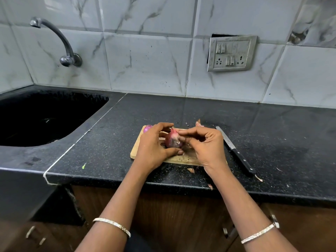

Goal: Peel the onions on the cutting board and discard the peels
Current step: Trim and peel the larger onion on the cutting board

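Your left hand (154, 144) grips an onion (172, 140) over the middle of the cutting board (135, 151), fingers curled over its top and thumb tucked under its near side. Your right hand (205, 144) pinches at the skin on the onion's right side, thumb and forefinger closed together, though how much skin sits between them is hard to make out. A second onion (147, 128) lies at the board's far left corner, half hidden behind your left hand. A knife (234, 150) lies on the black counter (272, 133) just right of the board, blade pointing away from you. Scraps of peel (198, 122) lie on the counter beyond the board and near its front edge.
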